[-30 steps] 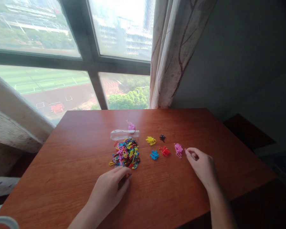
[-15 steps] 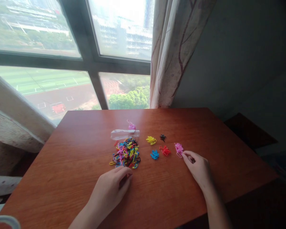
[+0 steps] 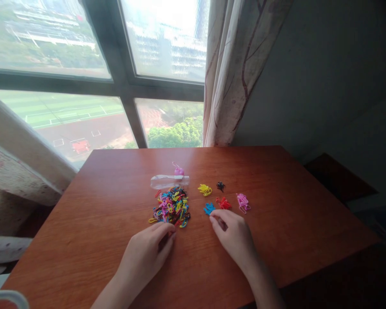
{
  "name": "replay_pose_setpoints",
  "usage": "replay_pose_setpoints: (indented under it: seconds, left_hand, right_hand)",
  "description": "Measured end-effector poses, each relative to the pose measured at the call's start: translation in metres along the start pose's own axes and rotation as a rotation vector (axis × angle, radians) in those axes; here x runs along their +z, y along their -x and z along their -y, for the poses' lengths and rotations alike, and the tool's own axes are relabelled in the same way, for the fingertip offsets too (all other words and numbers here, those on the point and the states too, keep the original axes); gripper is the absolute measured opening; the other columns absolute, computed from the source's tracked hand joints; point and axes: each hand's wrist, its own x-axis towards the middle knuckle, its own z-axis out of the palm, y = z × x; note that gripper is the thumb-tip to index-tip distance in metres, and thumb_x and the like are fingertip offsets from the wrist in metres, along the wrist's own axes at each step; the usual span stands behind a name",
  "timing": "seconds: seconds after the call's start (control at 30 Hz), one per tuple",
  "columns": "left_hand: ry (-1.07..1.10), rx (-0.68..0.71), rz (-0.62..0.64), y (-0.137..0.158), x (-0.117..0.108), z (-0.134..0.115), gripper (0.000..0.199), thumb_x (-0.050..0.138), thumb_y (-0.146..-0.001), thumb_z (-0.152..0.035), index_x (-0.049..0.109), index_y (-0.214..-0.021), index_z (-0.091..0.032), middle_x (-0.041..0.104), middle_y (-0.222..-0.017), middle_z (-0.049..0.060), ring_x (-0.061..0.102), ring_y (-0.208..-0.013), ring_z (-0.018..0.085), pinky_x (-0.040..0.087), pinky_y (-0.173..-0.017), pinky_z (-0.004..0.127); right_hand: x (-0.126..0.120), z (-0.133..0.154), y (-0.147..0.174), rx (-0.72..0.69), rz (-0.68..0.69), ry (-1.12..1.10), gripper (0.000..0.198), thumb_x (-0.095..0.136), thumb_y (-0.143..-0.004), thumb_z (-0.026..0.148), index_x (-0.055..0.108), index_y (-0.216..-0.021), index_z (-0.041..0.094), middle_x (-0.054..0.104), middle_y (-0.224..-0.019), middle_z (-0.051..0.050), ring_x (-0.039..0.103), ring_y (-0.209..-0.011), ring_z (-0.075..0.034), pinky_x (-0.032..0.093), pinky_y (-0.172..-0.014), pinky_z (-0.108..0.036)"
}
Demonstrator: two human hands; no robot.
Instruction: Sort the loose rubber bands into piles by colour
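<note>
- Partly sorted, by the look of it: five small single-colour piles lie to the right of one larger mixed heap point(image 3: 171, 205) of looped elastic bands on the wooden table point(image 3: 309, 210).
- Set apart so far are a yellow pile point(image 3: 205, 190), a black pile point(image 3: 220, 186), a red pile point(image 3: 224, 203), a blue pile point(image 3: 208, 208) and a pink pile point(image 3: 243, 202); the black one looks smallest.
- Much seems left, since the mixed heap is far bigger than any pile and shows all five colours tangled together; I judge the sorting to be at a fairly early stage.
- The bands look thin, glossy and bendy, mostly narrow closed loops, overlapping loosely; a few stick out at the heap's edges, with a yellow loop at its near left.
- The left hand point(image 3: 151, 246) rests at the heap's near edge, thumb and forefinger curled close to each other; I cannot tell whether they pinch a band.
- The right hand point(image 3: 233, 231) is at the near side of the blue pile, its thumb and forefinger tips nearly together; whether a band sits between them is too small to make out.
- Just beyond the heap, a clear plastic container point(image 3: 162, 182) lies on its side, a pink piece point(image 3: 179, 171) with a loop just behind it.
</note>
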Motion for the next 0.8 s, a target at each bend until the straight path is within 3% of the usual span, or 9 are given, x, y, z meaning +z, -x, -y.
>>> replay_pose_setpoints:
  seconds: [0.13, 0.27, 0.53, 0.8]
  left_hand:
    - [-0.014, -0.003, 0.01, 0.001, 0.001, -0.001, 0.017, 0.046, -0.092, -0.024, 0.063, -0.092, -0.025, 0.071, -0.088, -0.001, 0.067, -0.077, 0.016, 0.047, -0.068, 0.024]
    - [-0.028, -0.003, 0.021, 0.002, 0.002, -0.002, 0.018, 0.045, -0.093, -0.025, 0.063, -0.092, -0.026, 0.071, -0.088, -0.001, 0.067, -0.079, 0.017, 0.047, -0.068, 0.024]
    - [-0.003, -0.02, 0.011, 0.001, 0.001, -0.005, 0.019, 0.045, -0.093, -0.026, 0.063, -0.1, -0.027, 0.072, -0.095, 0.0, 0.069, -0.085, 0.018, 0.05, -0.072, 0.026]
    - [0.002, -0.004, -0.019, 0.0, 0.001, -0.007, 0.021, 0.047, -0.092, -0.026, 0.065, -0.102, -0.027, 0.074, -0.096, 0.001, 0.07, -0.085, 0.018, 0.051, -0.073, 0.025]
  right_hand:
    - [0.024, 0.028, -0.001, -0.03, 0.117, 0.035, 0.015, 0.054, -0.089, 0.016, 0.064, -0.08, 0.023, 0.064, -0.071, 0.002, 0.055, -0.062, -0.013, 0.033, -0.06, -0.024]
    - [0.036, 0.039, -0.003, 0.013, 0.133, 0.073, 0.013, 0.057, -0.087, 0.013, 0.064, -0.083, 0.024, 0.067, -0.076, 0.003, 0.058, -0.066, -0.014, 0.031, -0.061, -0.025]
    - [0.04, 0.041, 0.001, -0.045, 0.173, -0.002, 0.018, 0.056, -0.088, 0.013, 0.067, -0.093, 0.026, 0.069, -0.083, 0.003, 0.062, -0.075, -0.014, 0.036, -0.069, -0.023]
    - [0.044, 0.041, 0.0, -0.032, 0.12, 0.049, 0.016, 0.056, -0.087, 0.015, 0.067, -0.093, 0.025, 0.068, -0.077, 0.001, 0.061, -0.069, -0.015, 0.037, -0.064, -0.024]
